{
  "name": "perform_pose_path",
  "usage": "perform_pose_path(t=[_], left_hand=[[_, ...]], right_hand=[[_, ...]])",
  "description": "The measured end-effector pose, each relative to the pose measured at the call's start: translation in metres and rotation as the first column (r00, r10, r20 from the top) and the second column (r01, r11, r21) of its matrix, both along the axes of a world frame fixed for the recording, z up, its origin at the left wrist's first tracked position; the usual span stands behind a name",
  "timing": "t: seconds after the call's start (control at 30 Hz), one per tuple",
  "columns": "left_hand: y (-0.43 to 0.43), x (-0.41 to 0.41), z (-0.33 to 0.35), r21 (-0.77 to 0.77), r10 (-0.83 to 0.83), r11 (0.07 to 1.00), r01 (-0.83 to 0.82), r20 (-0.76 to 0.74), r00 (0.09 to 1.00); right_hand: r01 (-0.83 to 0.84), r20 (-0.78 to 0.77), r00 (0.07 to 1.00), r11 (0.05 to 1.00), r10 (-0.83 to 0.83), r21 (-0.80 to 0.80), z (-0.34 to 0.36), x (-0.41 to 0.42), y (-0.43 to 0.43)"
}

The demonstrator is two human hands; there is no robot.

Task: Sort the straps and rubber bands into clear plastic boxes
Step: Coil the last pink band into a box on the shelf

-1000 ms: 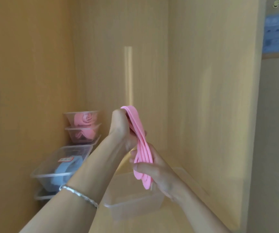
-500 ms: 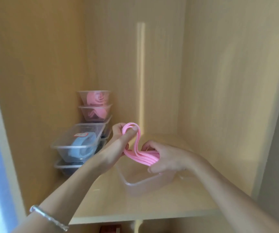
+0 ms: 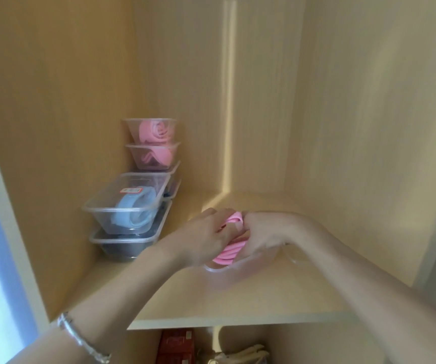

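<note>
So that the coil stays folded, I press the pink band (image 3: 231, 237) into the clear box (image 3: 227, 271), left hand (image 3: 206, 237) and right hand (image 3: 266, 232) fingers both clenched on it.

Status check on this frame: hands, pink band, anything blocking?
Left hand and right hand both gripping the folded pink band. Band partly down in the clear box on the shelf. Nothing blocking; stacked boxes sit clear to the left.

Light wooden shelf (image 3: 238, 306) inside a cupboard. Directly on it, at the left rear, a stack of clear lidded boxes (image 3: 125, 243); a further stack (image 3: 156, 164) behind it. Near the centre, an open clear box (image 3: 227, 271) rests on the board.
</note>
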State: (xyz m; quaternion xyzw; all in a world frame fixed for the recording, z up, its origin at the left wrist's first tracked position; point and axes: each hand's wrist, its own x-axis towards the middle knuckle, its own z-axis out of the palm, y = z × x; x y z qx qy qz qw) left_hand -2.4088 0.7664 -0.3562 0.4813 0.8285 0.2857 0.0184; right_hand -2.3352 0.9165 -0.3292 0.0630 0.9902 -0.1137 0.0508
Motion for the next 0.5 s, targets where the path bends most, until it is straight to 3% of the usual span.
perform_pose_path(t=[0.13, 0.2, 0.3, 0.4, 0.47, 0.5], left_hand=[[-0.007, -0.003, 0.000, -0.180, -0.040, 0.983, 0.037, -0.010, 0.999], [-0.004, -0.006, -0.001, -0.292, -0.053, 0.956, 0.033, -0.064, 0.997], [0.000, -0.016, 0.003, -0.353, 0.023, 0.935, -0.031, -0.026, 0.999], [0.010, -0.029, 0.008, -0.373, 0.105, 0.921, -0.110, -0.033, 0.994], [0.021, -0.032, 0.012, -0.428, 0.108, 0.893, -0.141, -0.100, 0.989], [0.028, -0.032, 0.012, -0.418, 0.135, 0.893, -0.167, -0.106, 0.985]], right_hand=[[0.124, -0.156, 0.983, 0.982, -0.102, 0.143, -0.008, -0.006, 0.002], [0.156, -0.189, 0.974, 0.978, -0.129, 0.139, -0.009, -0.006, 0.001], [0.180, -0.149, 0.975, 0.980, -0.167, 0.081, -0.007, -0.008, 0.007], [0.153, -0.120, 0.976, 0.962, -0.184, -0.226, 0.000, -0.005, 0.026], [0.153, -0.092, 0.969, 0.856, -0.227, -0.494, 0.001, -0.001, 0.033], [0.136, -0.120, 0.964, 0.832, -0.235, -0.538, 0.000, -0.001, 0.036]])
